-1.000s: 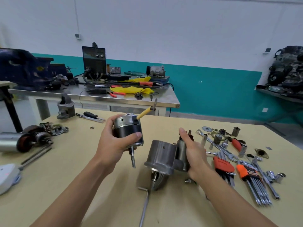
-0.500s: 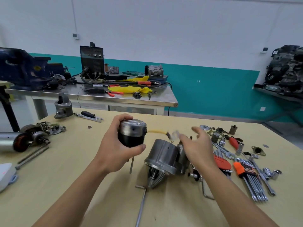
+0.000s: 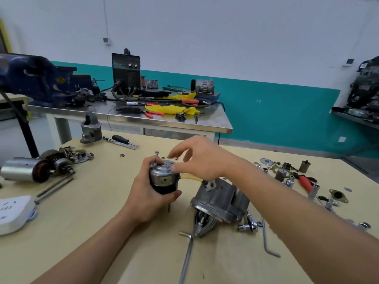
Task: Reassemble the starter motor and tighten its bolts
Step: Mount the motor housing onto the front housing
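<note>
My left hand [image 3: 146,194] grips the motor body [image 3: 163,180], a black cylinder with a silver end cap, and holds it upright just above the wooden table [image 3: 92,232]. A yellow lead [image 3: 189,177] runs from its side to a metal terminal. My right hand [image 3: 202,158] hovers over the end cap with relaxed fingers, its thumb tip at the cap's edge, holding nothing. The grey starter housing [image 3: 222,200] lies on its side to the right of the motor, pinion end toward me. A small bolt [image 3: 156,153] stands on the table just behind the motor.
Two hex keys [image 3: 185,259] [image 3: 268,240] lie in front of the housing. Several sockets, washers and small parts [image 3: 287,175] are spread at the right. At the left lie another armature and casing [image 3: 26,171], two long bolts [image 3: 53,187] and a white power strip [image 3: 12,212].
My right hand let go of the starter housing and moved up and left to the motor's end cap. My left hand turned the motor upright and brought it lower.
</note>
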`<state>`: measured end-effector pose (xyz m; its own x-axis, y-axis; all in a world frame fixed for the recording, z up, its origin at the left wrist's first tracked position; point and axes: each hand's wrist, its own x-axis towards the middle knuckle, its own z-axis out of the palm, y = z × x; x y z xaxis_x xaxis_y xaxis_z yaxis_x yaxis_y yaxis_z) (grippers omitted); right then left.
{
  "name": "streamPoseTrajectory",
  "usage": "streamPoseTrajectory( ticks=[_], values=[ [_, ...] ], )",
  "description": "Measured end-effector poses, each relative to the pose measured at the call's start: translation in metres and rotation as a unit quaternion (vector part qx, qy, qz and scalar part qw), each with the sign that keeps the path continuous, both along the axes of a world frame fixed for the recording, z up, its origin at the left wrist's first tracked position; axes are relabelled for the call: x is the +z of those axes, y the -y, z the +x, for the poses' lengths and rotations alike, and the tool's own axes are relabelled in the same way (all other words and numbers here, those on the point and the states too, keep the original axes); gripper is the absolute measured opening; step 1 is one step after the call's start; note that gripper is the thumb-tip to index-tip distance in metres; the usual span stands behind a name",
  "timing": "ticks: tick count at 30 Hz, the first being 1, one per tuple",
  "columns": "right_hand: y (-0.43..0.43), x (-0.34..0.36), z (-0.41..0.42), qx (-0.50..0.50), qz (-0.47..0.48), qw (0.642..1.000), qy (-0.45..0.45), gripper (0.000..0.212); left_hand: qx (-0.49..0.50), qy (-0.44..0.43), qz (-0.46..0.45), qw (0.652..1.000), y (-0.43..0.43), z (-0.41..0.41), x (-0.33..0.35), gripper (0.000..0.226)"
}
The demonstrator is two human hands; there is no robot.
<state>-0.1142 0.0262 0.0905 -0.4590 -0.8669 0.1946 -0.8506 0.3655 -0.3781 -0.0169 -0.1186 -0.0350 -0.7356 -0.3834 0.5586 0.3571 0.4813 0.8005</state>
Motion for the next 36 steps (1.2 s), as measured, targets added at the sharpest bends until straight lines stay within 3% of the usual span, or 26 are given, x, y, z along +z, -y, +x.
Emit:
streamPoseTrajectory(
  ticks=[4,8,11,13,15,18,20,22,24,28,30,32,33,36],
  values=[
    [0.01,-0.001,-0.004,0.047,0.068,0.996,-0.045,0.039,-0.005,0.008,-0.006,1.0,0.002,0.002,-0.001,0.078],
    [0.012,0.006,-0.006,0.073,0.054,0.995,-0.032,0.018,-0.013,0.016,0.004,1.0,0.006,0.0,-0.002,0.079],
    [0.011,0.027,-0.012,0.06,-0.065,0.994,0.056,0.008,-0.015,0.023,0.011,1.0,0.007,-0.002,-0.002,0.079],
    [0.016,0.039,-0.019,0.013,-0.185,0.97,0.159,0.013,-0.011,0.025,0.01,1.0,0.007,-0.003,-0.001,0.079],
    [0.03,0.042,-0.02,-0.04,-0.229,0.94,0.251,0.018,-0.015,0.027,-0.001,1.0,0.008,-0.005,-0.002,0.08],
    [0.053,0.033,-0.018,-0.102,-0.26,0.928,0.248,0.021,-0.019,0.021,-0.019,0.999,0.008,-0.006,-0.001,0.078],
    [0.061,0.024,-0.02,-0.104,-0.21,0.965,0.118,0.026,-0.03,0.021,-0.02,0.999,0.007,-0.006,-0.001,0.076],
    [0.067,0.017,-0.017,-0.059,-0.02,0.998,-0.008,0.041,-0.033,0.023,-0.027,0.999,0.008,-0.008,0.0,0.076],
    [0.07,0.01,-0.014,-0.016,0.11,0.994,-0.013,0.048,-0.038,0.024,-0.046,0.998,0.01,-0.009,0.001,0.075],
    [0.071,0.017,-0.012,0.014,0.095,0.995,0.004,0.04,-0.03,0.028,-0.06,0.997,0.017,-0.007,0.0,0.075],
    [0.069,0.039,-0.027,-0.041,-0.056,0.995,0.078,0.031,-0.023,0.034,-0.044,0.998,0.023,-0.005,0.0,0.075],
    [0.07,0.064,-0.054,-0.124,-0.232,0.944,0.197,0.026,-0.007,0.035,-0.02,0.999,0.029,-0.003,-0.001,0.077],
    [0.071,0.068,-0.067,-0.151,-0.233,0.937,0.21,0.023,-0.003,0.038,0.0,0.999,0.031,-0.002,-0.001,0.077],
    [0.08,0.036,-0.08,-0.166,0.022,0.977,0.131,0.024,-0.001,0.042,0.114,0.993,0.035,-0.002,-0.002,0.08]
  ],
)
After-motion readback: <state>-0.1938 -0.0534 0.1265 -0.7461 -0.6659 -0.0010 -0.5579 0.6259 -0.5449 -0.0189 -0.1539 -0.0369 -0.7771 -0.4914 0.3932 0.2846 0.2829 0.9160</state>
